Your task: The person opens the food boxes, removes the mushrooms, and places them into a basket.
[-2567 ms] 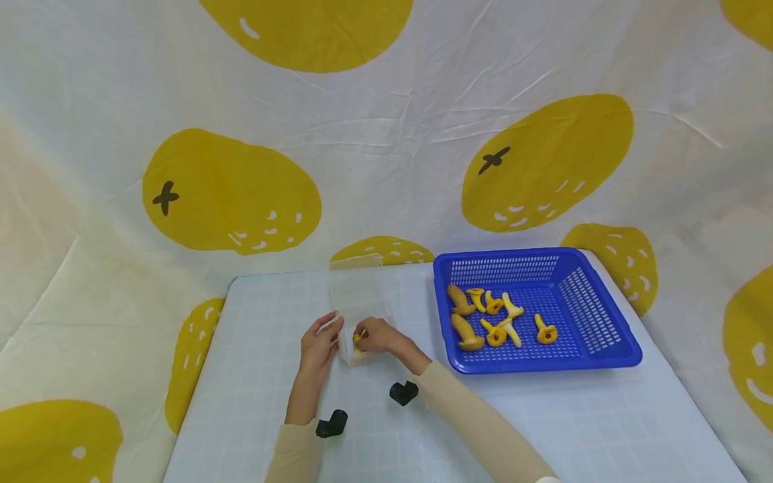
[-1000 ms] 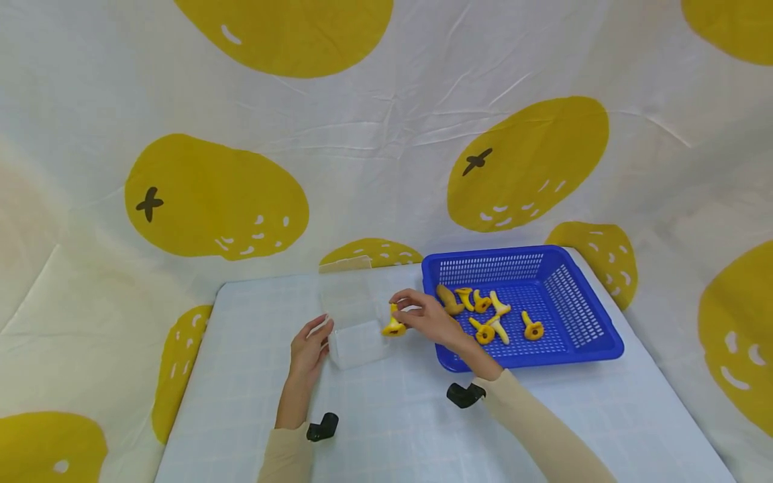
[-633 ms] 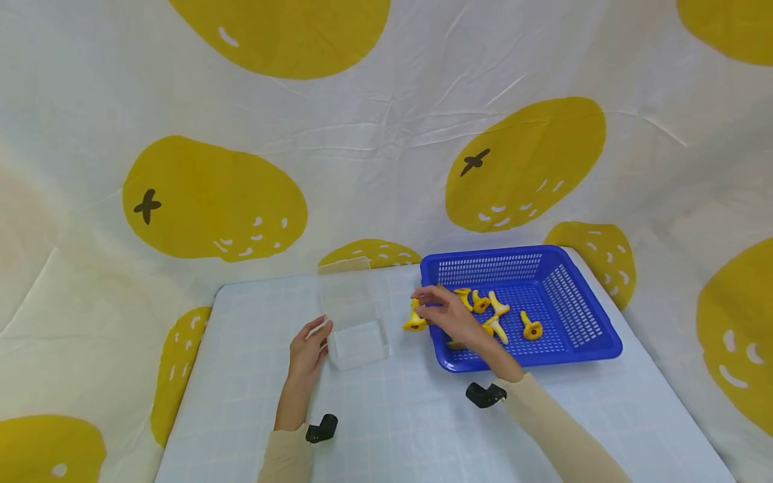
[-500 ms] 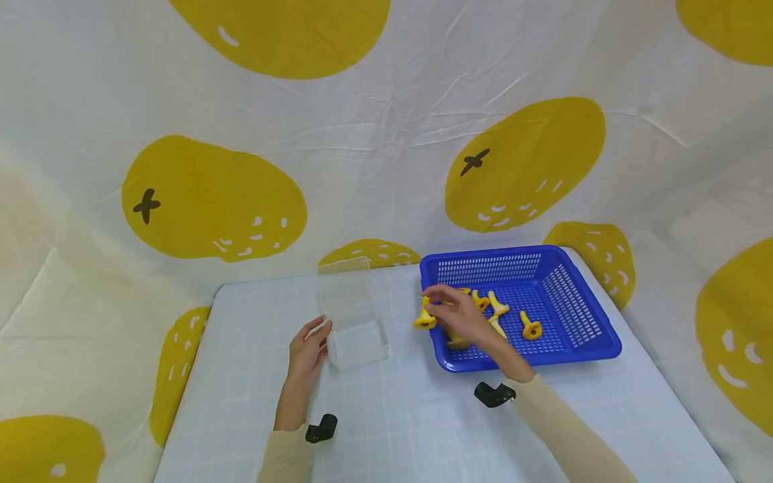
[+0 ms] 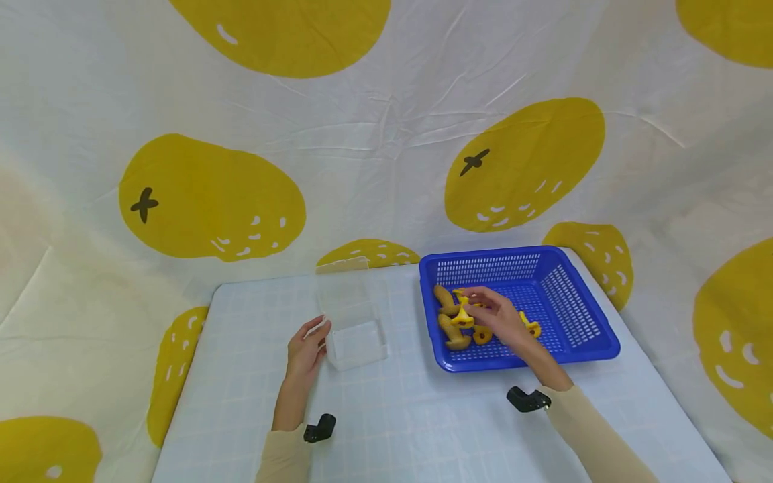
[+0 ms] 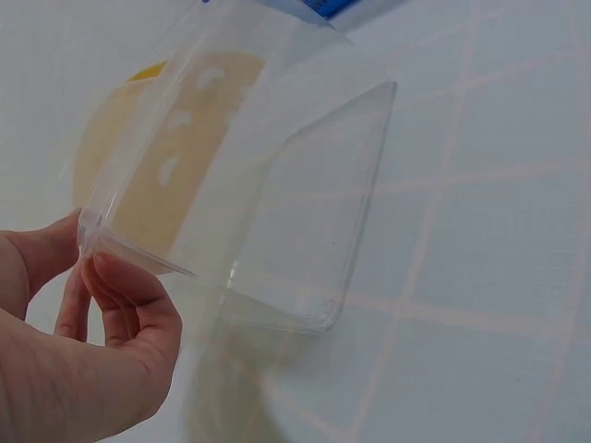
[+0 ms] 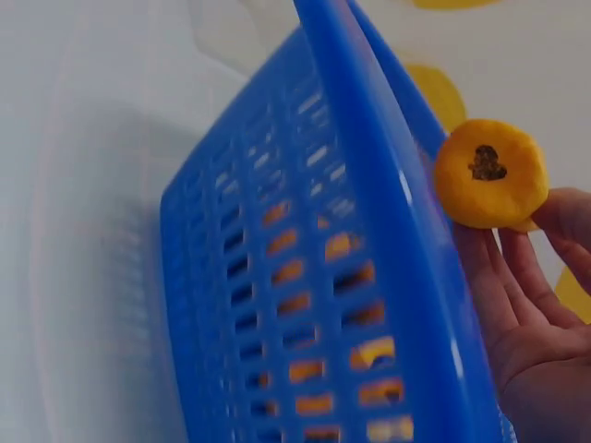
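Note:
My right hand [image 5: 498, 316] pinches a yellow mushroom [image 5: 463, 318] by its stem, cap downward, over the left part of the blue basket [image 5: 527, 365]. The right wrist view shows that cap [image 7: 491, 173] with a dark spot, beyond the basket's rim. At the left, my left hand [image 5: 306, 352] grips the edge of a clear plastic box [image 5: 357, 345] between thumb and fingers. The box stands with its lid [image 5: 344, 295] tipped back, and no mushroom shows inside. In the left wrist view the thumb and fingers [image 6: 138, 305] pinch the box's edge.
Two brown mushrooms [image 5: 453, 333] and several yellow mushrooms [image 5: 482, 335] lie in the basket, partly hidden by the right hand. A pale checked cloth [image 5: 398, 429] covers the table. Behind hangs a white curtain [image 5: 374, 168] with yellow fruit shapes.
The right hand has lifted the yellow mushroom out of the clear box and carried it rightward over the basket. The left hand has stayed at the box's edge.

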Tool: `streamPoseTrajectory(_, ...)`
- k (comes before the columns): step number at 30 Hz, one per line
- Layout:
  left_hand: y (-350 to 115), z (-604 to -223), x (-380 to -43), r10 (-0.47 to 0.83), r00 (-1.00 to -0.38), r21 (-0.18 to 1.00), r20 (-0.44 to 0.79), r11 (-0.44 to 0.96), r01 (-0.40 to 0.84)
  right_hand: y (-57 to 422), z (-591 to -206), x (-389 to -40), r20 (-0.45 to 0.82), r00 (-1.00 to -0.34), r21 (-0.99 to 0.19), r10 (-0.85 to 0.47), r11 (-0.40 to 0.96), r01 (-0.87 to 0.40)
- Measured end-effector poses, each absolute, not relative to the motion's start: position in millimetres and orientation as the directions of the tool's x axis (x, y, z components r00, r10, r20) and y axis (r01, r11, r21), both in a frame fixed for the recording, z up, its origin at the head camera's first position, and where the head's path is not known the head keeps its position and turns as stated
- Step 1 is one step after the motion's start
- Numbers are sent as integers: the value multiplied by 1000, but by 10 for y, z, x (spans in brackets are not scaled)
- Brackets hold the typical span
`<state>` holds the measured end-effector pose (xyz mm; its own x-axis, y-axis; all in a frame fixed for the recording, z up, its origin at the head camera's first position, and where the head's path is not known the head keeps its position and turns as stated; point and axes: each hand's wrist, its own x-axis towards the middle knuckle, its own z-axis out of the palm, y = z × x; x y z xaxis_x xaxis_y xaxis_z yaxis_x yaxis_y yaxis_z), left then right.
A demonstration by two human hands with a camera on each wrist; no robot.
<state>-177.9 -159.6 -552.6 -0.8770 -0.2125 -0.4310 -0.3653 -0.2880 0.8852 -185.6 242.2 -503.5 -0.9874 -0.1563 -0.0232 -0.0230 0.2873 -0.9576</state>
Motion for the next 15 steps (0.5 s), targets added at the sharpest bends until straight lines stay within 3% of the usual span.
streamPoseTrajectory(15,-1604,-5533,-1793,-233,-865,887,-444,-254,-386,3033,-5134,-1836,-18,-994,-893,-108,449,-33)
